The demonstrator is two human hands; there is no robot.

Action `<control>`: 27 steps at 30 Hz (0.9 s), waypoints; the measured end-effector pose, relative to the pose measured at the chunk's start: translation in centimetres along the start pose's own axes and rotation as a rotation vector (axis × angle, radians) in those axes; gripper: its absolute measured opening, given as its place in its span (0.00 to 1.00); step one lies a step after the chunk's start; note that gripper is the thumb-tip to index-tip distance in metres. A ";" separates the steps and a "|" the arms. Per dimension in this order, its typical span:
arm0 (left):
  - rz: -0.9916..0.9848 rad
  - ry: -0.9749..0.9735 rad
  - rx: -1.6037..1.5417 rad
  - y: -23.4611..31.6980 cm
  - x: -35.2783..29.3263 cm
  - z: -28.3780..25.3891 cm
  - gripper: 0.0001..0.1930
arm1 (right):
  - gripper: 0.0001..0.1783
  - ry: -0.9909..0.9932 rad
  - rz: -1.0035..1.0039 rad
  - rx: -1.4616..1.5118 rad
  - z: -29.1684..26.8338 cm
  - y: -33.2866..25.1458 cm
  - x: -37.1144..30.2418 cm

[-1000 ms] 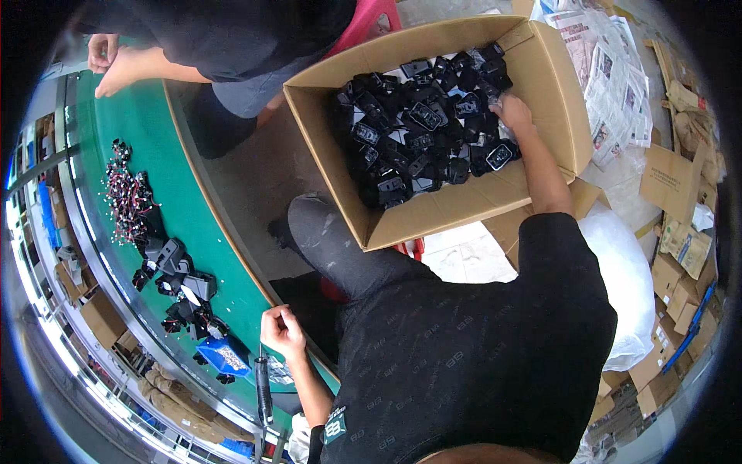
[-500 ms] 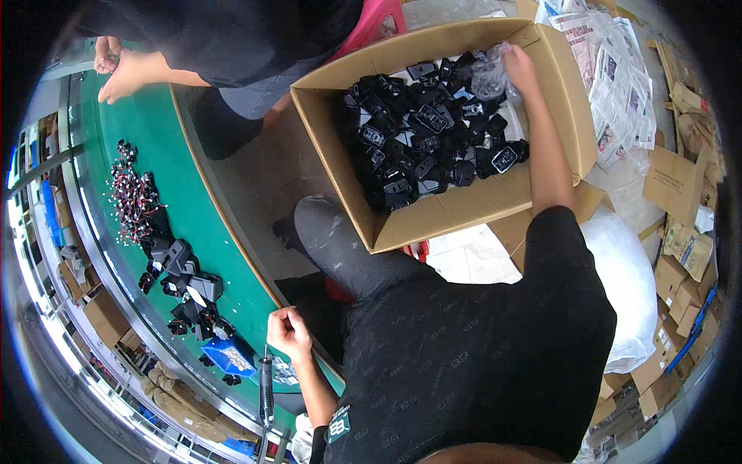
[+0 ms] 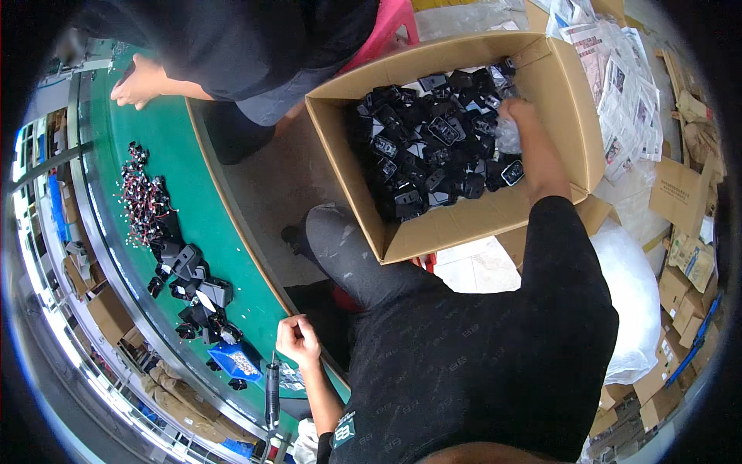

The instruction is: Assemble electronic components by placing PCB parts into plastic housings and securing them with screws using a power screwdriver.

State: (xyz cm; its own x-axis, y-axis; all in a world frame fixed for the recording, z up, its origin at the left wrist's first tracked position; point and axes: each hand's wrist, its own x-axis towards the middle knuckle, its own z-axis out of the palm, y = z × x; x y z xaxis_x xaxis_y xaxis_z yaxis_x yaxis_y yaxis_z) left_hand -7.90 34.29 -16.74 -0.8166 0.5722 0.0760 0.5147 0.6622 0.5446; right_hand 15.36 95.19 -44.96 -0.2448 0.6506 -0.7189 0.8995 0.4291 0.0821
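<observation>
Head view. Your right hand (image 3: pixel 516 114) reaches into the open cardboard box (image 3: pixel 576 116) that rests on your lap, at its far right side. The hand lies on the heap of black plastic parts (image 3: pixel 433 147) that fills the box, with a clear plastic bag (image 3: pixel 508 139) just beside the wrist. The fingers curl down among the parts; you cannot tell from here whether they pinch one or only touch the heap.

Your left hand (image 3: pixel 297 339) is drawn up near the edge of the green table (image 3: pixel 193 209), well apart from the box. Its fingers are curled together in a loose fist, and whether they hold anything small cannot be told. Just below it lies a dark pen-shaped tool (image 3: pixel 272 394), near the hand but not in it.

On the green table, to your left, lie a group of black parts (image 3: pixel 197 286), a bundle of thin red and black wires (image 3: pixel 143 201) and a small blue tray (image 3: pixel 236 359). Across the table, another person's hand (image 3: pixel 137 83) rests on the green surface. To your right, newspapers (image 3: pixel 618 77) and flattened cardboard pieces (image 3: pixel 680 193) cover the floor, and a white bag (image 3: pixel 634 301) lies beside your right arm.
</observation>
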 end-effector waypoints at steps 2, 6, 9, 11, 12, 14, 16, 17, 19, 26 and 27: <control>0.018 0.001 -0.001 -0.1 0.1 0.1 0.07 | 0.24 -0.354 -0.209 -0.194 -0.7 0.3 -0.1; -0.013 -0.005 0.019 0.4 -0.1 -0.2 0.07 | 0.19 0.174 0.095 0.065 -1.8 -0.2 -3.6; -0.004 -0.009 0.030 0.0 -0.3 -0.3 0.07 | 0.17 0.355 0.102 0.202 -2.2 -1.4 -4.3; 0.019 -0.011 0.032 0.0 0.1 -0.3 0.07 | 0.17 0.363 0.097 0.231 -0.4 -0.5 -2.4; 0.014 -0.021 0.033 0.0 0.0 -0.4 0.07 | 0.17 0.369 0.080 0.253 0.7 -0.3 -1.4; 0.013 -0.020 0.038 -0.1 -0.1 -0.4 0.07 | 0.17 0.325 0.119 0.218 1.7 -0.8 -0.4; -0.014 -0.016 0.011 -0.2 -0.3 -0.3 0.07 | 0.18 0.281 0.152 0.183 1.8 -1.3 0.0; -0.015 -0.005 0.016 -0.3 -0.3 -0.2 0.07 | 0.18 0.306 0.105 0.122 2.0 -1.6 -0.4; -0.011 -0.021 -0.012 -0.3 -0.2 -0.2 0.08 | 0.18 0.300 0.097 0.077 2.2 -0.9 -1.0; -0.019 -0.031 0.014 0.2 0.0 -0.4 0.08 | 0.17 0.468 0.053 0.236 1.4 0.2 -1.9; -0.050 -0.027 0.011 0.4 0.0 -0.3 0.07 | 0.17 0.458 0.035 0.177 1.4 0.2 -1.8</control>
State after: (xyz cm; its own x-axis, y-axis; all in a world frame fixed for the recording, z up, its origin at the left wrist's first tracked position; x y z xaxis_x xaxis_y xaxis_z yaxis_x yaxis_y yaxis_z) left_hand -7.79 34.36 -16.26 -0.8341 0.5510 0.0264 0.4764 0.6953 0.5382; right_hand 16.53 93.22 -44.58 -0.3111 0.8887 -0.3369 0.9482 0.3144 -0.0463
